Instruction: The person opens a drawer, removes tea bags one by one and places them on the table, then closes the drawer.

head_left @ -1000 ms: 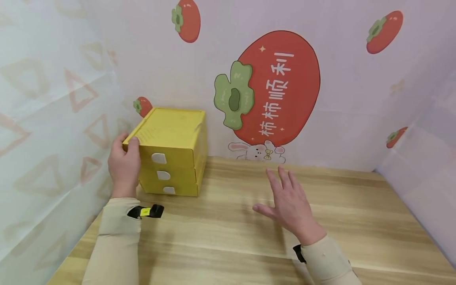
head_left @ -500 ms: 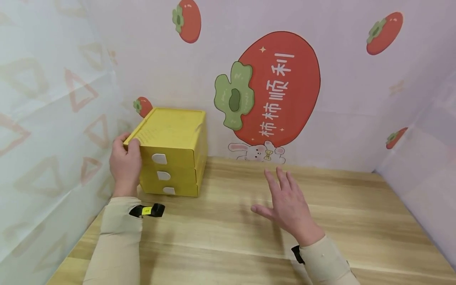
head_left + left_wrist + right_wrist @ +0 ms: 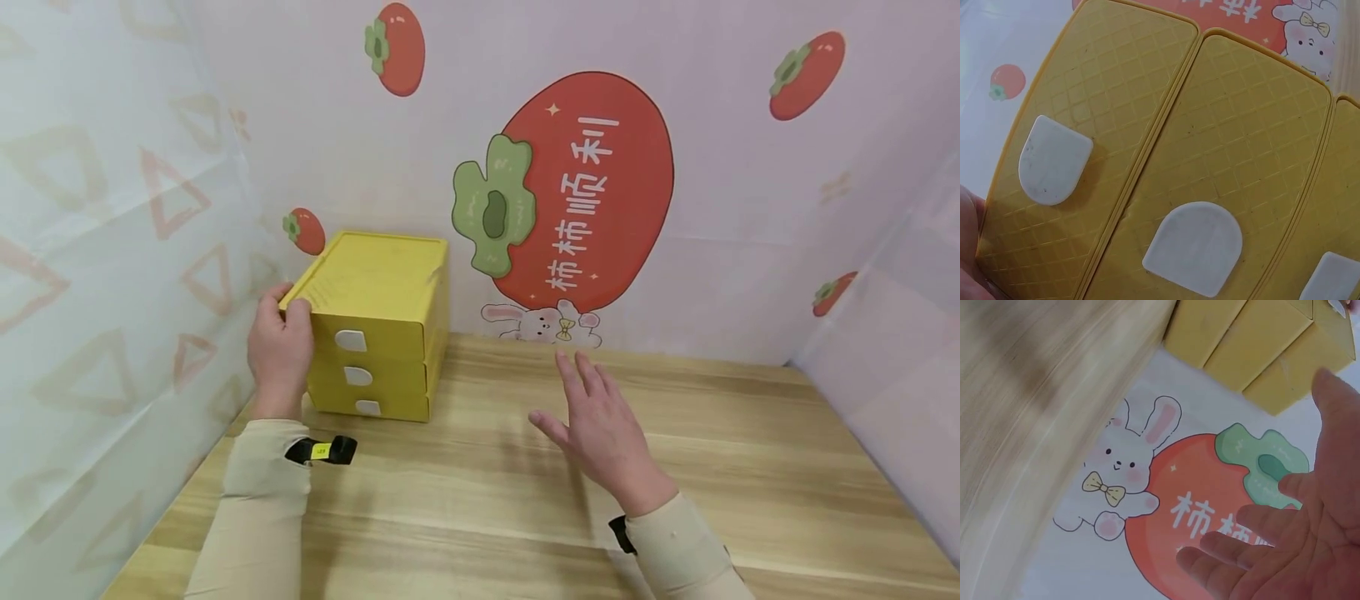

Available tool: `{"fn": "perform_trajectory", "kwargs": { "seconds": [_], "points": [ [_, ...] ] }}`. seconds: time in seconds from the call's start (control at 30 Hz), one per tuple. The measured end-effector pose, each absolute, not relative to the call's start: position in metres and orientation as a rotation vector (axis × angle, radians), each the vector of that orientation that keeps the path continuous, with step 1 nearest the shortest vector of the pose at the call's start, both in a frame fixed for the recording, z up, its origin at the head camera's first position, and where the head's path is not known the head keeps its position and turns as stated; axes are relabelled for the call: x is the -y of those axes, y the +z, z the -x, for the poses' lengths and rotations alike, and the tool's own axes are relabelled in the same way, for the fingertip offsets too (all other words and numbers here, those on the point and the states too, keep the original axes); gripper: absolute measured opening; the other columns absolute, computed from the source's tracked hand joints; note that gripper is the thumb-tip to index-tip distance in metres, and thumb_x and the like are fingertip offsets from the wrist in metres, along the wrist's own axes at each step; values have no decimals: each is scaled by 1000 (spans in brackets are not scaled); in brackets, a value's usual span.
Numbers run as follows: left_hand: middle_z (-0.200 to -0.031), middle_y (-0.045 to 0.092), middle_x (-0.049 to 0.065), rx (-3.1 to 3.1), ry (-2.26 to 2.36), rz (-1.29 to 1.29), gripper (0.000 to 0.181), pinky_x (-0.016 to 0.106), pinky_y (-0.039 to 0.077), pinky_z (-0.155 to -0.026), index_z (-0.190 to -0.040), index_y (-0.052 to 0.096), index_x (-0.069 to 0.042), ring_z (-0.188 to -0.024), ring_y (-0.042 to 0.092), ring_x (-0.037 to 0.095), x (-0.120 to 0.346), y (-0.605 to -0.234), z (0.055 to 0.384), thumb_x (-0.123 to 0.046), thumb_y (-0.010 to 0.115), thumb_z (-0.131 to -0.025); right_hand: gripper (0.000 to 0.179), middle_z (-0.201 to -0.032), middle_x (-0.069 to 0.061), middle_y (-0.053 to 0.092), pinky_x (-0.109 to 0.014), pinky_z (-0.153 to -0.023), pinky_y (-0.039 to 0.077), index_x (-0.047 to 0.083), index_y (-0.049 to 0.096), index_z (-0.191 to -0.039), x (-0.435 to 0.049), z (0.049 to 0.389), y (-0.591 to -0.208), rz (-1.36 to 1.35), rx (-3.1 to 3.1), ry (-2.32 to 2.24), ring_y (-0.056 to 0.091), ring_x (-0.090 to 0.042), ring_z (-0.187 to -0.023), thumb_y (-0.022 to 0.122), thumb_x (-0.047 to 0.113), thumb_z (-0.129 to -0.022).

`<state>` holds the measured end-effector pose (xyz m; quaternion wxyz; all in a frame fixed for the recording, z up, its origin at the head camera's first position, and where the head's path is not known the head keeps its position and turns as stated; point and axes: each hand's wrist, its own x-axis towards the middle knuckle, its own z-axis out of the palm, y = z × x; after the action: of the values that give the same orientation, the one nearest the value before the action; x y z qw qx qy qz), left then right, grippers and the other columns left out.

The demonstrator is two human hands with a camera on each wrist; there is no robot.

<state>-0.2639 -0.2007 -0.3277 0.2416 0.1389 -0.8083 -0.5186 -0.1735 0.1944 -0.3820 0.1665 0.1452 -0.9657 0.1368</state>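
Note:
On the left side of the table stands a yellow three-drawer box (image 3: pixel 378 275) with white tab handles, its drawers closed. My left hand (image 3: pixel 281 346) grips its upper left front edge, thumb at the front corner and the other fingers behind the left side, partly hidden. The textured drawer fronts (image 3: pixel 1235 131) fill the left wrist view, with part of my left hand (image 3: pixel 969 250) at the lower left edge. My right hand (image 3: pixel 606 433) hovers above the table with fingers spread, apart from the box. In the right wrist view its palm (image 3: pixel 1310 556) holds nothing.
The wood-grain table (image 3: pixel 465 517) meets a pale back wall printed with a large red persimmon (image 3: pixel 600 192) and a rabbit (image 3: pixel 543 323). A patterned sheet (image 3: pixel 112 275) rises close to the box's left, and another wall sheet (image 3: pixel 900 333) bounds the right.
The drawer box has shifted slightly to the right together with my left hand gripping it. My right hand has drifted a little left, its fingers still spread.

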Motion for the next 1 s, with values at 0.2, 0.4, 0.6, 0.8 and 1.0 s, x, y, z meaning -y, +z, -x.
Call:
{"fn": "perform_trajectory", "kwargs": {
  "seconds": [0.2,0.4,0.6,0.8,1.0],
  "points": [
    [-150,56,8,2220,-1417,-330,59,48,40,-103,-156,48,-19,-119,53,32,193,-326,259,-39,34,-102,80,-164,-29,34,-60,-119,35,2,29,-163,-188,178,-378,-428,2770,423,38,-47,-149,56,51,-105],
    [-146,58,11,2220,-1413,-275,58,47,41,-101,-154,50,-18,-117,53,32,184,-323,257,-40,36,-103,75,-165,-27,34,-60,-118,36,3,29,-164,-181,181,-370,-436,2767,445,39,-46,-149,51,48,-108],
    [-142,59,13,2245,-1419,-227,57,46,41,-95,-154,51,-18,-111,53,34,172,-326,255,-40,38,-104,75,-163,-27,36,-59,-119,35,4,26,-165,-176,182,-362,-465,2742,461,41,-46,-147,51,46,-109],
    [-147,58,10,2263,-1395,-188,55,47,42,-93,-154,52,-22,-109,55,35,163,-328,251,-39,39,-104,73,-164,-24,37,-57,-121,33,4,30,-164,-168,187,-356,-477,2739,495,37,-42,-151,49,47,-109],
    [-150,58,5,2265,-1378,-145,53,41,41,-88,-154,53,-25,-106,57,32,158,-331,249,-37,41,-104,68,-163,-21,40,-58,-119,36,4,36,-161,-158,188,-351,-507,2710,597,38,-40,-151,48,46,-110]
  ]
}}
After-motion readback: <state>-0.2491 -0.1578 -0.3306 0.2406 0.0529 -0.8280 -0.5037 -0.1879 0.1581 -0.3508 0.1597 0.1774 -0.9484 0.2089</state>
